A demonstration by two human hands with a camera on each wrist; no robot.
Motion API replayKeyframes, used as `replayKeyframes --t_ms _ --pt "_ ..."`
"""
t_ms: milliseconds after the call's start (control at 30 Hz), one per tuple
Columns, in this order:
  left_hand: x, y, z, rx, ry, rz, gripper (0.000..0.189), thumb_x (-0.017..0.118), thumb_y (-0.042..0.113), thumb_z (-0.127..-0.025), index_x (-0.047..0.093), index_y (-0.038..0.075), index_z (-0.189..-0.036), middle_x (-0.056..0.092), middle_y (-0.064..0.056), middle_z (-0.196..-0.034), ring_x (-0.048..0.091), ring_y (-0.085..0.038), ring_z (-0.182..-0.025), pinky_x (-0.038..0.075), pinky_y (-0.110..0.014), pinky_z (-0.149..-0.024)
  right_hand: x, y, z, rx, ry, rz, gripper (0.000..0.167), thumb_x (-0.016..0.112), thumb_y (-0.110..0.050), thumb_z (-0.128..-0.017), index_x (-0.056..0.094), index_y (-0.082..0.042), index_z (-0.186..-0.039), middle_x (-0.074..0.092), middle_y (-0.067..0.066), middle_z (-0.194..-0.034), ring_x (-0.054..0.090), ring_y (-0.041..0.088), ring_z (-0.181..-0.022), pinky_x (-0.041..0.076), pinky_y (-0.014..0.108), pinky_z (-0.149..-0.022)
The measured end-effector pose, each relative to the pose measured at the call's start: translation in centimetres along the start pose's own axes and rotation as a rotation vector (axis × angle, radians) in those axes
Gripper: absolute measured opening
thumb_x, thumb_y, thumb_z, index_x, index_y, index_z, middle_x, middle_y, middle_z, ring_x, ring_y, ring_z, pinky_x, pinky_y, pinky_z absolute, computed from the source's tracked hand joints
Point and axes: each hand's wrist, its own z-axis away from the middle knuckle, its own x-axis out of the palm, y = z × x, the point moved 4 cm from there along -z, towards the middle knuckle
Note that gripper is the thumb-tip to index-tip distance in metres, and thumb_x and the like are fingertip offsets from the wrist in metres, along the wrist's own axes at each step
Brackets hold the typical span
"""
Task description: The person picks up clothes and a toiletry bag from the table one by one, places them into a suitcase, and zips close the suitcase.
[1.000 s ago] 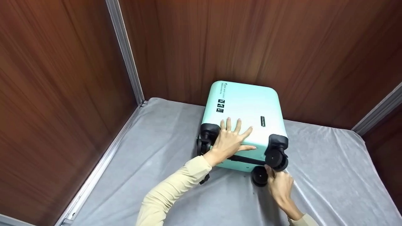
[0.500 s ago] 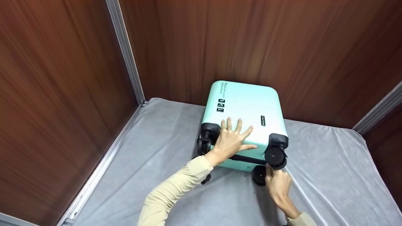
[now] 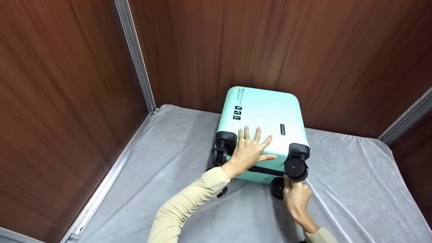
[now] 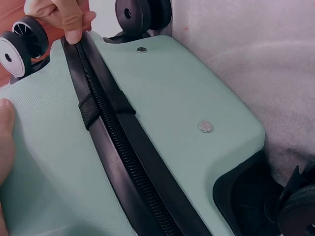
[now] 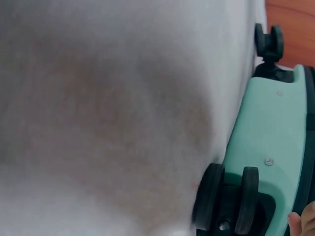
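A mint-green hard-shell suitcase lies flat on the grey cloth, its wheeled end toward me. My left hand presses on the near edge of its upper shell, fingers spread and thumb out to the right. Around the case's side runs a black-edged zipper, its coil showing between two dark bands in the left wrist view. At the near right corner, between the upper wheel and lower wheel, my right hand has curled fingers and pinches at the zipper. Whatever small part it pinches is hidden by the fingers.
Grey cloth covers the surface under the suitcase. Brown wood-grain panels rise behind and at both sides, with metal corner posts. A small black piece shows beside the left sleeve. The suitcase stands close to the back panel.
My right hand has shifted slightly left and up along the suitcase's near right corner. My left hand stays pressed on the shell, and the suitcase has barely moved.
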Motion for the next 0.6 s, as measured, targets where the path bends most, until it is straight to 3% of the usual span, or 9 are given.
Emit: replayKeyframes --t_ms 167,333,500,600 --pt "0.0 -0.1 -0.2 -0.008 -0.034 0.014 0.080 0.024 0.086 -0.083 0.054 0.039 -0.140 0.060 -0.009 -0.135 0.059 -0.045 -0.115 0.049 -0.055 -0.091 -0.1 0.0 -0.3 0.006 -0.042 0.000 0.036 0.070 -0.009 -0.088 0.056 -0.004 -0.056 0.053 0.022 -0.047 0.054 0.046 -0.044 0.036 0.058 -0.043" --pt "-0.2 0.3 -0.3 -0.011 -0.080 0.087 0.080 0.025 0.084 -0.085 0.053 0.036 -0.143 0.056 -0.011 -0.139 0.055 -0.046 -0.121 0.045 -0.058 -0.096 -1.0 0.5 -0.4 -0.015 -0.082 0.006 0.032 0.071 -0.011 -0.088 0.054 -0.008 -0.062 0.052 0.019 -0.050 0.054 0.046 -0.047 0.036 0.061 -0.046" --pt "-0.2 0.2 0.4 -0.021 -0.002 0.177 0.073 0.032 0.078 -0.090 0.059 0.031 -0.138 0.057 -0.014 -0.138 0.053 -0.041 -0.125 0.039 -0.059 -0.103 -1.1 0.8 -0.7 -0.009 -0.167 -0.003 0.036 0.068 -0.017 -0.092 0.049 -0.016 -0.061 0.052 0.010 -0.053 0.057 0.045 -0.052 0.039 0.061 -0.050" --pt "-0.4 0.3 0.8 0.017 0.061 0.256 0.062 0.040 0.068 -0.095 0.063 0.025 -0.133 0.059 -0.014 -0.135 0.054 -0.038 -0.125 0.039 -0.054 -0.105 -1.2 1.1 -0.7 0.016 -0.209 -0.015 0.035 0.067 -0.019 -0.093 0.051 -0.016 -0.062 0.054 0.008 -0.053 0.059 0.045 -0.055 0.040 0.062 -0.052"
